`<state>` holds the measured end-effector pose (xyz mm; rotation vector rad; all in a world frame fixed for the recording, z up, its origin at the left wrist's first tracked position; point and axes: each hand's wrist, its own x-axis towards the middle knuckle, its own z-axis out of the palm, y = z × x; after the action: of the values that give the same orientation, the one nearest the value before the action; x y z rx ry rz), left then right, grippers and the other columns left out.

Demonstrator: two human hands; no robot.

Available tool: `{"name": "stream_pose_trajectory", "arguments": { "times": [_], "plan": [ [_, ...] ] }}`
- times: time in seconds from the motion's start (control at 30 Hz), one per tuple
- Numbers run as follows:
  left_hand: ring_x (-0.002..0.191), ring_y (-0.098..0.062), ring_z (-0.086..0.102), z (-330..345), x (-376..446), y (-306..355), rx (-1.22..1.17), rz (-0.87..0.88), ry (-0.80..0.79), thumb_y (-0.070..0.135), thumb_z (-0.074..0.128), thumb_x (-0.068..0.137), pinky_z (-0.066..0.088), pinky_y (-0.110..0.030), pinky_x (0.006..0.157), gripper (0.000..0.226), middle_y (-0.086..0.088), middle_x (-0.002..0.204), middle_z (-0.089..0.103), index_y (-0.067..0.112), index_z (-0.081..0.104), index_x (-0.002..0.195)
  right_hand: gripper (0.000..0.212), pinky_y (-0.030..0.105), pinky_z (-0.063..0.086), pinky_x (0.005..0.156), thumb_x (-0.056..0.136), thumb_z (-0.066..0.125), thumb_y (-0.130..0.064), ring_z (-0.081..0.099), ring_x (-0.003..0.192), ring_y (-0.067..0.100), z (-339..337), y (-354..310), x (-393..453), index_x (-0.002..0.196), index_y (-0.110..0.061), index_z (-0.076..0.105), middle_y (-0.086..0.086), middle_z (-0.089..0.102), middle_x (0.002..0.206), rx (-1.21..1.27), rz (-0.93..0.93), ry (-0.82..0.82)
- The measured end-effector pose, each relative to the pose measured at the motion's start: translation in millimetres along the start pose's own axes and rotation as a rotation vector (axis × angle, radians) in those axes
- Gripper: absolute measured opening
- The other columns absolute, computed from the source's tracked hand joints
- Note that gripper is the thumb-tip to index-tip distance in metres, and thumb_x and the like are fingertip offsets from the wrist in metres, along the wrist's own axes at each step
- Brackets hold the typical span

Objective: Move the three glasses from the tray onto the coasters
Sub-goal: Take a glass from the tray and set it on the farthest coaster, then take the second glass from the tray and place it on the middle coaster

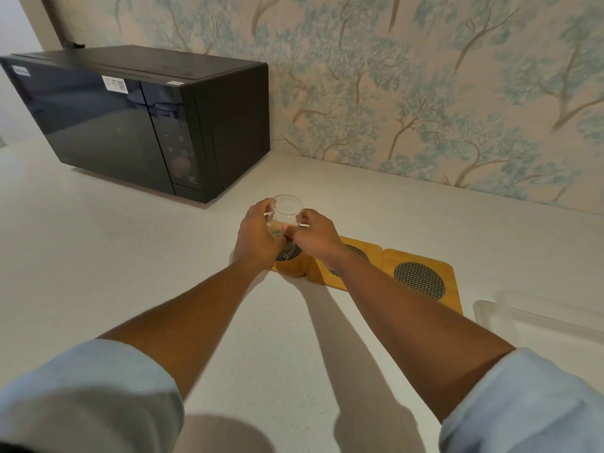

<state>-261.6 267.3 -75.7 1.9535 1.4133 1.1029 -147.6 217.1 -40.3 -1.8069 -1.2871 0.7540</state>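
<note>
A clear glass [286,213] is held between both of my hands above the leftmost of three wooden coasters. My left hand [258,238] wraps its left side and my right hand [315,235] grips its right side. The left coaster [291,263] lies partly hidden under my hands; whether the glass touches it is not visible. The middle coaster [362,251] is crossed by my right forearm. The right coaster [421,279] lies bare, showing its dark mesh disc. A clear tray [487,310] shows only its corner at the right edge; no other glasses are visible.
A black microwave [140,122] stands at the back left on the white counter [130,263]. A wall with tree-pattern wallpaper [425,93] runs behind the coasters. My light blue sleeves fill the lower corners.
</note>
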Motion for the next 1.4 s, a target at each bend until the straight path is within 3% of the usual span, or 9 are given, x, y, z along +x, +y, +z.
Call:
{"name": "stream_pose_trajectory", "arguments": {
  "times": [0.17,0.33,0.43,0.53,0.6,0.87,1.03,1.2,1.4],
  "plan": [
    [0.122,-0.026,0.055,2,3,-4,-0.003,-0.026,-0.023,0.033,0.071,0.083,0.047,-0.042,0.101,0.06,-0.005,0.137,0.055,0.02,0.045,0.136,0.053,0.031,0.045,0.094,0.09,0.064,-0.024,0.053,0.124,0.024,2,1,2,0.138,-0.011,0.048,0.006,0.055,0.138,-0.027,-0.015,-0.021],
    [0.122,-0.027,0.055,-1,3,-4,0.062,0.014,-0.058,0.039,0.074,0.079,0.048,-0.04,0.098,0.071,-0.005,0.137,0.055,0.02,0.039,0.138,0.041,0.032,0.049,0.085,0.091,0.055,-0.014,0.057,0.116,0.027,4,2,2,0.13,-0.006,0.048,0.011,0.057,0.135,-0.073,0.012,-0.051],
    [0.13,-0.031,0.047,-5,4,-1,0.13,0.006,-0.088,0.046,0.073,0.077,0.045,-0.044,0.102,0.092,-0.005,0.148,0.043,0.021,0.021,0.149,0.058,0.027,0.043,0.084,0.091,0.053,-0.014,0.052,0.127,0.028,2,2,1,0.145,-0.004,0.034,0.015,0.049,0.144,-0.079,0.036,-0.05],
    [0.139,-0.031,0.037,-7,-1,7,0.158,0.011,-0.065,0.045,0.072,0.078,0.038,-0.043,0.108,0.099,-0.003,0.157,0.028,0.022,0.011,0.152,0.068,0.026,0.041,0.089,0.093,0.053,-0.016,0.048,0.132,0.027,-5,3,-3,0.153,-0.007,0.022,0.015,0.042,0.151,-0.043,0.049,-0.024],
    [0.141,-0.03,0.034,-8,-6,14,0.171,0.035,-0.035,0.046,0.07,0.08,0.037,-0.04,0.108,0.097,0.0,0.159,0.023,0.024,0.009,0.152,0.068,0.027,0.042,0.094,0.095,0.052,-0.018,0.05,0.131,0.026,-13,4,-7,0.154,-0.007,0.02,0.016,0.043,0.151,-0.016,0.04,0.01],
    [0.136,-0.023,0.043,-2,-35,59,0.158,0.201,0.136,0.049,0.049,0.094,0.047,-0.039,0.101,0.067,0.004,0.156,0.03,0.028,0.02,0.15,0.062,0.023,0.039,0.082,0.098,0.052,-0.026,0.06,0.119,0.025,-58,12,-35,0.152,-0.009,0.027,0.011,0.045,0.15,-0.014,0.01,0.207],
    [0.139,-0.016,0.038,22,-64,84,0.163,0.281,0.032,0.046,0.043,0.096,0.046,-0.04,0.101,0.059,0.008,0.158,0.024,0.028,0.025,0.149,0.055,0.036,0.044,0.104,0.096,0.054,-0.026,0.051,0.129,0.026,-95,27,-61,0.146,-0.007,0.038,0.009,0.05,0.145,0.017,-0.022,0.351],
    [0.141,-0.015,0.035,51,-97,101,0.168,0.382,-0.175,0.038,0.044,0.096,0.048,-0.038,0.098,0.057,0.008,0.16,0.019,0.025,0.028,0.149,0.048,0.037,0.049,0.096,0.095,0.056,-0.023,0.058,0.116,0.024,-132,47,-91,0.139,-0.007,0.047,0.007,0.057,0.133,0.008,-0.045,0.513],
    [0.138,-0.018,0.039,85,-138,119,0.152,0.374,-0.3,0.04,0.039,0.096,0.049,-0.04,0.096,0.056,0.005,0.161,0.016,0.02,0.031,0.148,0.044,0.037,0.049,0.096,0.094,0.057,-0.023,0.059,0.113,0.023,-170,74,-129,0.135,-0.008,0.05,0.006,0.059,0.129,-0.021,0.02,0.615]
  ]
}}
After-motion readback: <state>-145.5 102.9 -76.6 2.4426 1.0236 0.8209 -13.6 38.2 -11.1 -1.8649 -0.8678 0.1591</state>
